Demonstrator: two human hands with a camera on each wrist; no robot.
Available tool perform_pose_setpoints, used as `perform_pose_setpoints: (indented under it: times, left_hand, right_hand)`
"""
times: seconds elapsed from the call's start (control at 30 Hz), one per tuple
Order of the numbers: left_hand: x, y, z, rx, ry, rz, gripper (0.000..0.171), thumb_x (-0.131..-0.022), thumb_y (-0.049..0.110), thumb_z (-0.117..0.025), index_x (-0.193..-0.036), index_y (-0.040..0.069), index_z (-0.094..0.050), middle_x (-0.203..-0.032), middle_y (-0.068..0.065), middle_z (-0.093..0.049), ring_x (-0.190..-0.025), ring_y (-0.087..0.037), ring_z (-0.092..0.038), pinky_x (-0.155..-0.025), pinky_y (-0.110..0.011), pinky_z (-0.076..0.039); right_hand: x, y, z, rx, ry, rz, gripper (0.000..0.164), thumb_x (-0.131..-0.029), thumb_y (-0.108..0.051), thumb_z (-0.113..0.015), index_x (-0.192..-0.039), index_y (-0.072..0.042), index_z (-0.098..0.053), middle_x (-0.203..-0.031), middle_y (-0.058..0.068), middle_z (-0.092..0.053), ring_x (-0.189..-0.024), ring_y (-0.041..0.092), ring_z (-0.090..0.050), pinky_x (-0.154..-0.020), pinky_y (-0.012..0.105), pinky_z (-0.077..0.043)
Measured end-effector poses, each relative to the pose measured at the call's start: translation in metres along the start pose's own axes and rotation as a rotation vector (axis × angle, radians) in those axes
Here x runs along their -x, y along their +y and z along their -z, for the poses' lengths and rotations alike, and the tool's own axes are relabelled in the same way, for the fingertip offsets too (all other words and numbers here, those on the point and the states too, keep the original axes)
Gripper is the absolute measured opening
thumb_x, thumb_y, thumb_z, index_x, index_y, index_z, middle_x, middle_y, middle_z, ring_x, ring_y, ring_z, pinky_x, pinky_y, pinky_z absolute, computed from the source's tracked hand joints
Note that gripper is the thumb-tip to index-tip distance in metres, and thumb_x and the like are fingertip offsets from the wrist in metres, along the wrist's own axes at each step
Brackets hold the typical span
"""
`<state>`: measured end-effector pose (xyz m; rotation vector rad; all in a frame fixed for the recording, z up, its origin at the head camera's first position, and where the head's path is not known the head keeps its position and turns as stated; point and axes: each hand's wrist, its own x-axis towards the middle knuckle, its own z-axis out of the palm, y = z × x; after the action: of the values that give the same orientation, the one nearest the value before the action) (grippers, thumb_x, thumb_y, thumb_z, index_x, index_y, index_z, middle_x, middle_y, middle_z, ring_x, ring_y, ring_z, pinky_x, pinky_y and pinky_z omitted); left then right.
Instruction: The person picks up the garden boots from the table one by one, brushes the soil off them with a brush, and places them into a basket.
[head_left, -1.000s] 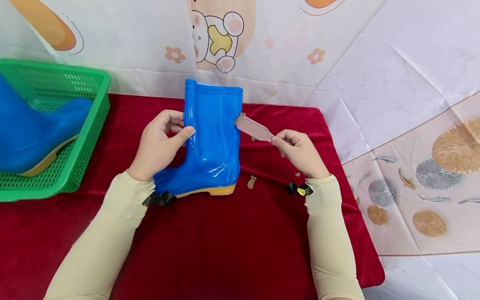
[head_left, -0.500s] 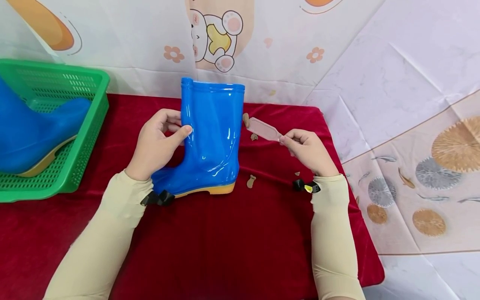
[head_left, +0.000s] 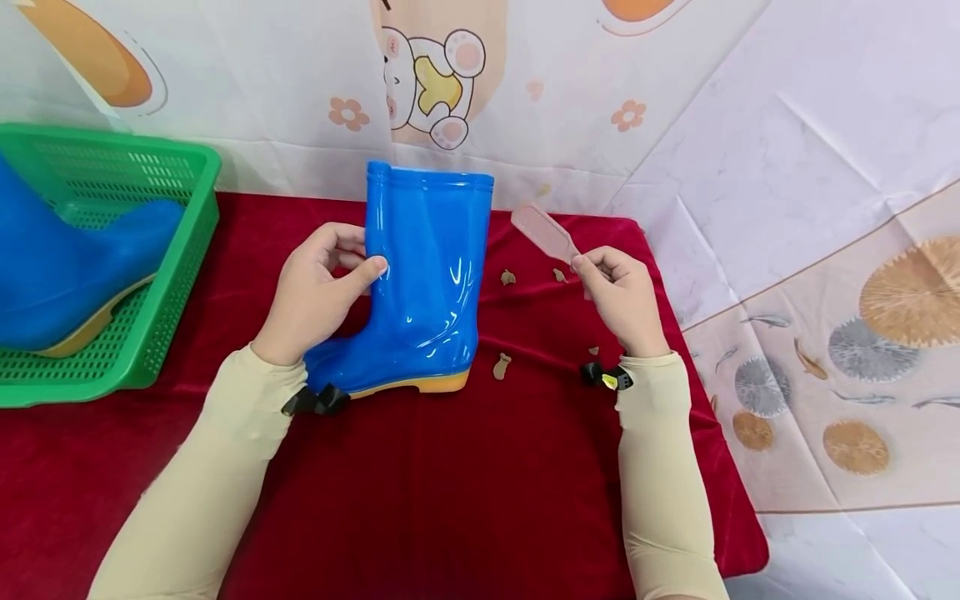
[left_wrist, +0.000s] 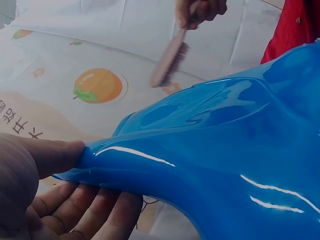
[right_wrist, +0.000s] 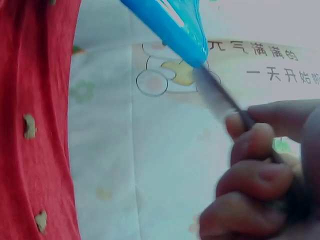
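A glossy blue rain boot (head_left: 427,283) with a yellow sole stands upright on the red cloth, its toe to the left. My left hand (head_left: 315,287) grips the front of its shaft, thumb on the near side and fingers behind. In the left wrist view, the thumb (left_wrist: 55,155) presses the boot near its top. My right hand (head_left: 624,300) holds a pink brush (head_left: 542,232) by its handle, to the right of the boot and apart from it. Dark bristles show on the brush (left_wrist: 170,62) in the left wrist view. Small brown mud-like pieces (head_left: 502,365) lie right of the boot.
At the left a green plastic basket (head_left: 176,275) holds another blue boot (head_left: 67,258). The red cloth (head_left: 465,492) covers the table, whose right edge runs beside my right forearm. A printed white sheet (head_left: 285,92) hangs close behind the table.
The brush has moved from the boot's back edge to the right and tilted more steeply. A brown piece seen beside the boot shaft has left there; another now shows near my right hand.
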<state>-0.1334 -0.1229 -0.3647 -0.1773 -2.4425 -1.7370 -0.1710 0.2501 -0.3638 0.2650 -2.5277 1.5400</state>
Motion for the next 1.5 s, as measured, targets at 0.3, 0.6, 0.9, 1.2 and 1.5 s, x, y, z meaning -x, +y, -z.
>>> perform_pose_setpoints:
  times: [0.3, 0.6, 0.9, 1.2, 1.5]
  left_hand:
    - [0.003, -0.001, -0.001, -0.009, -0.018, -0.016, 0.042, -0.099, 0.023, -0.071, -0.136, 0.007, -0.058, -0.117, -0.012, -0.067, -0.096, -0.020, -0.065, -0.073, -0.019, -0.059]
    - [0.007, 0.003, 0.000, 0.012, -0.047, -0.034, 0.040, -0.099, 0.020, -0.072, -0.133, 0.005, -0.059, -0.112, -0.010, -0.067, -0.094, -0.020, -0.064, -0.073, -0.022, -0.060]
    - [0.007, 0.007, 0.002, 0.024, -0.070, -0.043, 0.037, -0.099, 0.021, -0.072, -0.128, 0.003, -0.058, -0.112, -0.011, -0.068, -0.093, -0.020, -0.067, -0.073, -0.022, -0.060]
    - [0.007, 0.010, 0.005, -0.038, -0.077, -0.023, 0.038, -0.097, 0.023, -0.074, -0.127, 0.006, -0.059, -0.115, -0.010, -0.067, -0.098, -0.021, -0.064, -0.077, -0.025, -0.057]
    - [0.008, 0.012, 0.006, -0.024, -0.114, -0.043, 0.036, -0.097, 0.022, -0.074, -0.124, 0.005, -0.059, -0.112, -0.008, -0.066, -0.098, -0.021, -0.062, -0.078, -0.027, -0.056]
  right_hand:
    - [0.007, -0.002, -0.013, -0.207, -0.007, 0.060, 0.014, -0.094, -0.012, -0.077, -0.089, -0.002, -0.068, -0.067, -0.005, -0.060, -0.061, 0.008, -0.044, -0.054, 0.023, -0.038]
    - [0.010, -0.002, -0.030, -0.244, 0.054, 0.160, 0.024, -0.093, -0.013, -0.078, -0.082, 0.002, -0.063, -0.060, -0.003, -0.048, -0.057, 0.010, -0.040, -0.051, 0.025, -0.032]
    - [0.010, 0.001, -0.040, -0.203, 0.131, 0.193, 0.027, -0.096, -0.014, -0.074, -0.078, 0.001, -0.060, -0.057, -0.007, -0.037, -0.056, 0.009, -0.032, -0.051, 0.025, -0.027]
    - [0.015, 0.008, -0.040, -0.154, 0.209, 0.172, 0.030, -0.096, -0.017, -0.073, -0.073, -0.005, -0.058, -0.055, -0.008, -0.036, -0.055, 0.009, -0.032, -0.050, 0.024, -0.026]
    - [0.027, 0.023, -0.038, -0.056, 0.226, 0.116, 0.029, -0.097, -0.013, -0.073, -0.075, 0.001, -0.059, -0.054, -0.008, -0.036, -0.051, 0.003, -0.034, -0.048, 0.020, -0.027]
